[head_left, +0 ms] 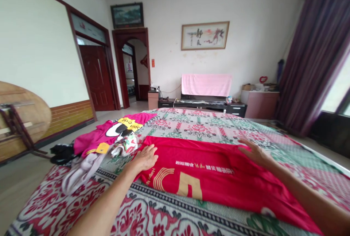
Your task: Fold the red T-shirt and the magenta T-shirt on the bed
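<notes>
A red shirt with gold and white printing lies folded into a long strip across the patterned bedspread. My left hand rests flat on the strip's left end, fingers stretched out. Toward its right part, my right hand is at the far edge with fingers apart, palm down. Neither hand grips anything. Left of the shirt is a loose heap of clothes: a pink garment with a yellow patch and cartoon print, a white patterned piece, a pale strip of cloth and a black piece.
A folded round wooden table leans at the left wall. Beyond the bed stand a low black cabinet, a pink cloth draped over something, and a pinkish cabinet. Purple curtains hang on the right.
</notes>
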### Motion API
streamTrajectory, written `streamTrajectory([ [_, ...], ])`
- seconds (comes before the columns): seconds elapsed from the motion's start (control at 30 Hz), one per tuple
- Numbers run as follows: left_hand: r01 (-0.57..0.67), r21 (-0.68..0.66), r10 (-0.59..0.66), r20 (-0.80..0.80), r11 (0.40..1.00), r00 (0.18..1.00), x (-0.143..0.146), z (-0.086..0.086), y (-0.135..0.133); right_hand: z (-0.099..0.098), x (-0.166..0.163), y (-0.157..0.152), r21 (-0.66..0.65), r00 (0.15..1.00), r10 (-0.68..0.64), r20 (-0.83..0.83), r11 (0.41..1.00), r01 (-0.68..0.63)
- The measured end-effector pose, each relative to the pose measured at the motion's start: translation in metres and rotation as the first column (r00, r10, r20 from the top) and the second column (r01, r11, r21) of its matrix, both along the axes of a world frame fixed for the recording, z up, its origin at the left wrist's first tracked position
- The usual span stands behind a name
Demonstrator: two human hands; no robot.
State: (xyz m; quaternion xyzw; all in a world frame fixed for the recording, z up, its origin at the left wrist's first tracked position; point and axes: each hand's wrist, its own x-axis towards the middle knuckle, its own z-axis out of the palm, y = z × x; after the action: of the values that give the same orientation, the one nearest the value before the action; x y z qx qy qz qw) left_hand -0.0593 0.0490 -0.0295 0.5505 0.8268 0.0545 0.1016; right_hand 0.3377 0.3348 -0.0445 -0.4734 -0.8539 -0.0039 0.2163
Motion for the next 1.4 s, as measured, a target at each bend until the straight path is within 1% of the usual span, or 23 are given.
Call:
streamTrajectory([
  [0.17,-0.001,-0.006,0.001,-0.02,1.0,1.0,0.001,-0.001,0.0,-0.01,-0.002,-0.033,-0.039,0.993,0.048,0.111,0.998,-0.044],
  [0.3,-0.014,-0.032,0.013,-0.036,0.999,0.999,0.0,-0.001,0.0,-0.015,-0.006,-0.046,-0.08,0.994,0.023,0.104,0.997,-0.015],
  [0.4,0.014,-0.003,-0.014,-0.04,1.0,0.999,-0.006,-0.006,0.002,-0.016,-0.006,-0.048,-0.066,0.999,0.038,0.039,0.997,-0.035],
  [0.43,0.03,0.014,-0.03,-0.048,0.999,0.998,-0.009,-0.009,0.002,-0.016,-0.005,-0.048,-0.069,0.999,0.04,-0.011,0.997,-0.04],
  [0.5,0.059,0.052,-0.055,-0.074,0.997,0.996,-0.016,-0.016,0.005,-0.014,0.0,-0.049,-0.104,0.982,0.002,-0.19,0.994,-0.022],
  [0.53,0.065,0.069,-0.059,-0.089,0.995,0.994,-0.02,-0.02,0.006,-0.013,0.005,-0.049,-0.136,0.948,-0.045,-0.314,0.991,0.002],
  [0.57,0.07,0.081,-0.062,-0.101,0.994,0.993,-0.024,-0.023,0.008,-0.011,0.01,-0.049,-0.171,0.894,-0.098,-0.437,0.985,0.024],
  [0.67,0.097,0.103,-0.083,-0.128,0.99,0.988,-0.032,-0.032,0.012,-0.01,0.028,-0.046,-0.243,0.677,-0.23,-0.699,0.967,0.078],
  [0.73,0.116,0.121,-0.098,-0.147,0.986,0.984,-0.035,-0.036,0.013,-0.011,0.038,-0.043,-0.252,0.539,-0.267,-0.799,0.962,0.103],
  [0.8,0.126,0.134,-0.103,-0.167,0.983,0.981,-0.037,-0.038,0.013,-0.013,0.043,-0.039,-0.254,0.426,-0.28,-0.86,0.96,0.117],
  [0.87,0.137,0.15,-0.109,-0.179,0.979,0.978,-0.037,-0.039,0.013,-0.014,0.045,-0.037,-0.258,0.369,-0.283,-0.886,0.959,0.115],
  [0.9,0.141,0.16,-0.111,-0.18,0.977,0.977,-0.038,-0.039,0.013,-0.013,0.045,-0.037,-0.26,0.366,-0.283,-0.887,0.959,0.11],
  [0.93,0.144,0.17,-0.113,-0.18,0.975,0.977,-0.038,-0.038,0.014,-0.011,0.044,-0.039,-0.259,0.385,-0.278,-0.88,0.961,0.101],
  [0.97,0.144,0.176,-0.113,-0.178,0.974,0.978,-0.038,-0.038,0.014,-0.008,0.043,-0.041,-0.255,0.429,-0.264,-0.864,0.964,0.079],
  [1.0,0.143,0.178,-0.111,-0.178,0.974,0.978,-0.038,-0.038,0.014,-0.004,0.041,-0.044,-0.25,0.502,-0.235,-0.832,0.967,0.038],
  [1.03,0.141,0.173,-0.11,-0.18,0.975,0.978,-0.038,-0.037,0.014,0.001,0.039,-0.048,-0.249,0.596,-0.188,-0.781,0.968,-0.021],
  [1.1,0.137,0.146,-0.108,-0.186,0.98,0.977,-0.038,-0.036,0.014,0.011,0.033,-0.056,-0.277,0.781,-0.046,-0.623,0.946,-0.166],
  [1.13,0.138,0.13,-0.112,-0.189,0.982,0.976,-0.037,-0.036,0.013,0.015,0.03,-0.06,-0.303,0.846,0.041,-0.531,0.923,-0.235],
  [1.17,0.14,0.118,-0.116,-0.19,0.983,0.975,-0.037,-0.035,0.013,0.019,0.026,-0.064,-0.329,0.888,0.123,-0.443,0.899,-0.289],
  [1.23,0.139,0.114,-0.116,-0.188,0.984,0.975,-0.037,-0.035,0.013,0.023,0.017,-0.072,-0.364,0.923,0.248,-0.294,0.864,-0.348],
  [1.27,0.139,0.119,-0.115,-0.185,0.983,0.976,-0.037,-0.035,0.012,0.024,0.012,-0.075,-0.364,0.928,0.289,-0.235,0.859,-0.36],
  [1.33,0.138,0.128,-0.114,-0.175,0.982,0.978,-0.037,-0.036,0.012,0.023,0.003,-0.08,-0.325,0.932,0.334,-0.14,0.874,-0.361],
  [1.4,0.144,0.137,-0.12,-0.166,0.98,0.979,-0.038,-0.037,0.012,0.018,-0.003,-0.084,-0.237,0.943,0.327,-0.07,0.912,-0.334],
])
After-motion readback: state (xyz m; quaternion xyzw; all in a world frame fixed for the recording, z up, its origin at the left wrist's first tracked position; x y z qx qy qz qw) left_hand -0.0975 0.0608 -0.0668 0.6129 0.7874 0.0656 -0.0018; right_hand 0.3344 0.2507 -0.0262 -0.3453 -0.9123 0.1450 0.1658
